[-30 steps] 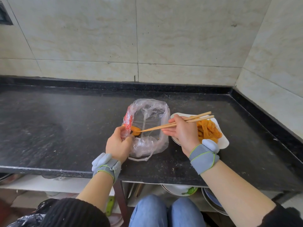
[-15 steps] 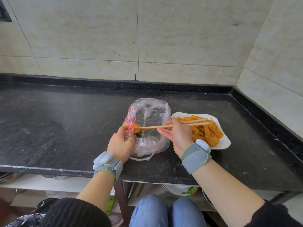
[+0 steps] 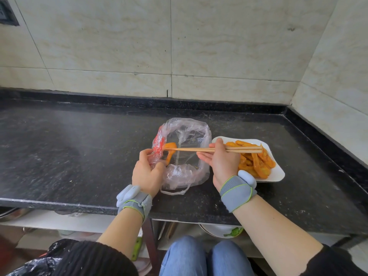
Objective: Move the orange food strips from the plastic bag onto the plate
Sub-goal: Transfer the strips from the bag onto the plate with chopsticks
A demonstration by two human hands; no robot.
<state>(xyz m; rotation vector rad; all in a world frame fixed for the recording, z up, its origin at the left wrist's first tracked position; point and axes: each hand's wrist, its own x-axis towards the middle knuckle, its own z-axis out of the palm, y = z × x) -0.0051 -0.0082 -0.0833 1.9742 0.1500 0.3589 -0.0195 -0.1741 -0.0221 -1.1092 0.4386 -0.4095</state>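
Bright, even daylight; soft glare on dark tabletop [image 3: 79, 156] left; faint shadows; sharp focus; wide-angle bending of wall tiles [image 3: 119, 46] at edges.

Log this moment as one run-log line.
left hand: holding plastic bag open | right hand: chopsticks pinching orange strip in bag | plate: strips piled | step: lifting out

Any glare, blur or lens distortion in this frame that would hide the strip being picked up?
Head view: soft, even daylight, sharp throughout; wide-angle bending shows in the wall tile lines and counter edge. The plastic bag carries mild sheen but stays see-through, and the orange strip at the chopsticks tips reads clearly. Left hand and right hand show no motion blur.
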